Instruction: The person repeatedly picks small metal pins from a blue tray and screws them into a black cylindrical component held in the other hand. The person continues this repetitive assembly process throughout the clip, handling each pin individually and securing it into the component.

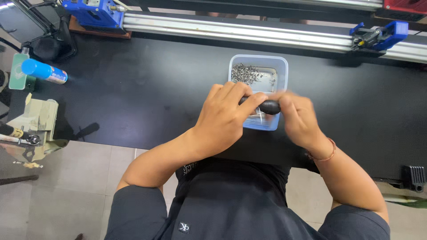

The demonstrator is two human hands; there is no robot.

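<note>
Dark oval part (270,106) lies with long axis left-right, just above the near half of the clear plastic tray (282,66) on the table (147,89). Left hand (224,118) fingers and right hand (299,119) fingers clamp its opposite ends

One camera, worn on the head (no second view), looks steeply down from close above onto the black counter (147,98) and the person's own lap.
</note>
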